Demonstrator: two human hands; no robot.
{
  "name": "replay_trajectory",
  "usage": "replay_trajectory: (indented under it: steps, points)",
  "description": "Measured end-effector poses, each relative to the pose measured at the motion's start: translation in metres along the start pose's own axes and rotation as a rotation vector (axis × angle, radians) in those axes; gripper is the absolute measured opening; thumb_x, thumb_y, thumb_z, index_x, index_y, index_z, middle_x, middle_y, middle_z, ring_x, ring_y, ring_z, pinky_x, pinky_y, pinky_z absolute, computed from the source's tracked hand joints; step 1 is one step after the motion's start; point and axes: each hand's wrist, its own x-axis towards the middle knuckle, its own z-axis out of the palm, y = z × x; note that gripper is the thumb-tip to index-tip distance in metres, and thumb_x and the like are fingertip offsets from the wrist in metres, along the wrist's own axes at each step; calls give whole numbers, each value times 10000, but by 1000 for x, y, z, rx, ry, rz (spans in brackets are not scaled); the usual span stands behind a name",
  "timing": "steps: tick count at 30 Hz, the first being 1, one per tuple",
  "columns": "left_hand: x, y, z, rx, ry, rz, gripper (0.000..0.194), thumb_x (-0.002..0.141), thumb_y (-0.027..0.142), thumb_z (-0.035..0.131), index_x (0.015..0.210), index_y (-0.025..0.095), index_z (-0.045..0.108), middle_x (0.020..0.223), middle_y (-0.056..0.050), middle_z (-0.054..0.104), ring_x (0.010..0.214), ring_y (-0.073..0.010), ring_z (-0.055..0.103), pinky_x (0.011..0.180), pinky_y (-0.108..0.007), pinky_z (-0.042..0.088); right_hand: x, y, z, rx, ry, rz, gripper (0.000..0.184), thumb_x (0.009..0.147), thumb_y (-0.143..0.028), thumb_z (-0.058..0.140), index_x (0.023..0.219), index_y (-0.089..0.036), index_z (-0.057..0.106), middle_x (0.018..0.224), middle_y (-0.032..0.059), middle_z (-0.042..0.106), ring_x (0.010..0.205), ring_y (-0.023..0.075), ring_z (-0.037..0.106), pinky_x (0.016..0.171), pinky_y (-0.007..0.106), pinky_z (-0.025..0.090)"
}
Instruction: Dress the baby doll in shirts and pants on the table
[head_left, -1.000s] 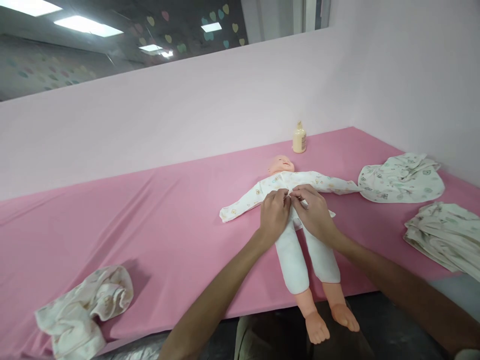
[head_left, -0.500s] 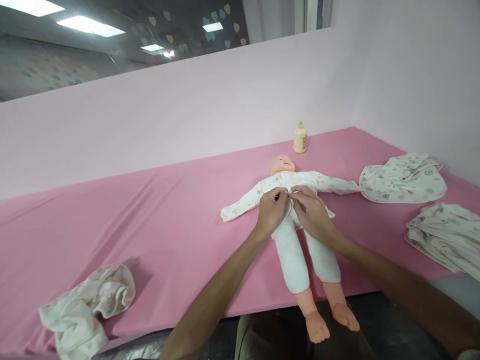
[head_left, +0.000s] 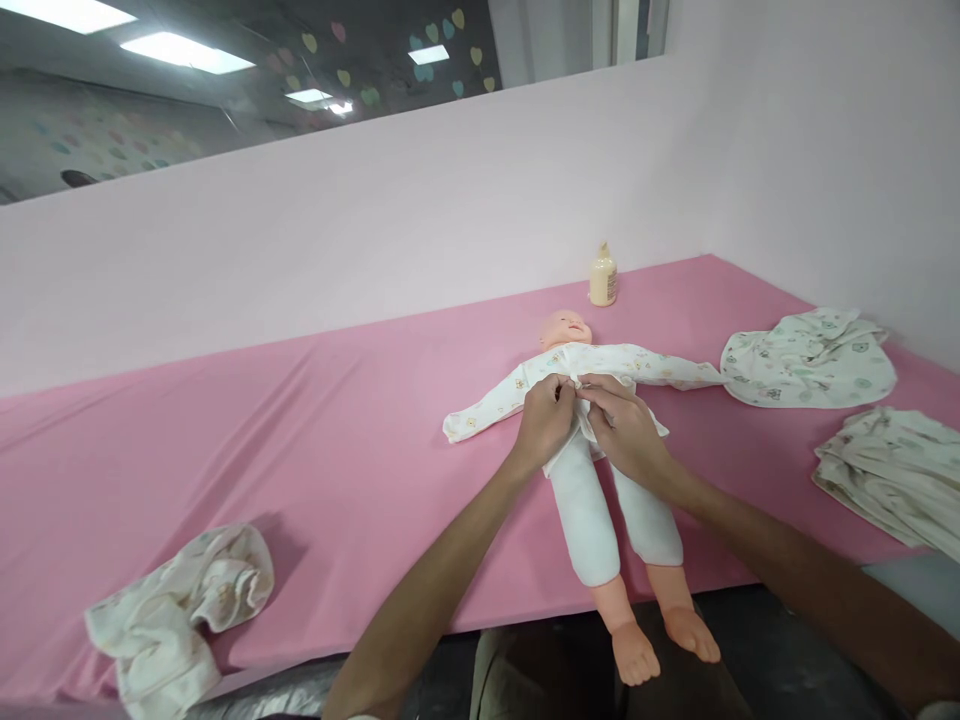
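Note:
A baby doll [head_left: 583, 500] lies on its back, head away from me, its feet hanging past the front edge of the pink-covered table. It wears a white printed baby shirt [head_left: 491, 402] with the sleeves spread to both sides. Over the doll's chest my left hand [head_left: 546, 420] pinches the front of the shirt. Right beside it, my right hand [head_left: 622, 425] also has its fingertips closed on the shirt front. Both sets of fingertips nearly meet, and they hide the small piece of cloth or fastening between them.
A cream pump bottle [head_left: 603, 278] stands behind the doll near the wall. To the right lie a printed cloth [head_left: 810, 360] and a folded cloth stack [head_left: 892, 470]. A crumpled printed cloth [head_left: 180, 620] sits at the front left of the pink table cover [head_left: 360, 480].
Both hands stay at the shirt front; the left fingers have curled slightly tighter. The doll and the cloths lie as before, and the view has shifted a little.

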Motion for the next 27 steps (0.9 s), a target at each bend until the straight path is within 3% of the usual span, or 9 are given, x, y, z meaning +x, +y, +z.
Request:
replay_trajectory:
  steps: [11, 18, 23, 27]
  points:
    - [0, -6, 8, 211, 61, 116, 315, 946, 194, 300, 631, 214, 304, 653, 4, 437, 642, -138, 408, 649, -300, 359, 0, -2, 1, -24, 86, -10, 348, 896, -132, 411, 1137, -230, 642, 1120, 69, 645, 1031, 212, 610, 888, 374, 515]
    - [2, -14, 10, 226, 85, 149, 300, 924, 217, 367, 626, 210, 330, 643, 0, 454, 674, -142, 440, 672, -301, 387, -1, 6, 4, -183, -45, -138, 397, 924, -127, 382, 1210, -244, 631, 1117, 89, 626, 1020, 246, 590, 890, 418, 504]
    - [3, -12, 9, 151, 59, 101, 317, 914, 205, 369, 598, 207, 338, 604, 8, 427, 615, -132, 414, 600, -281, 352, -1, 5, 5, -193, -14, -168, 361, 935, -137, 384, 1172, -197, 649, 1107, 96, 656, 1000, 249, 591, 899, 414, 497]
    - [4, -9, 5, 95, -16, 61, 300, 896, 207, 363, 596, 199, 367, 613, 10, 433, 614, -126, 417, 582, -267, 324, 3, 5, 3, -114, 22, -76, 316, 920, -144, 410, 1068, -227, 677, 1065, 64, 684, 986, 225, 614, 865, 383, 496]
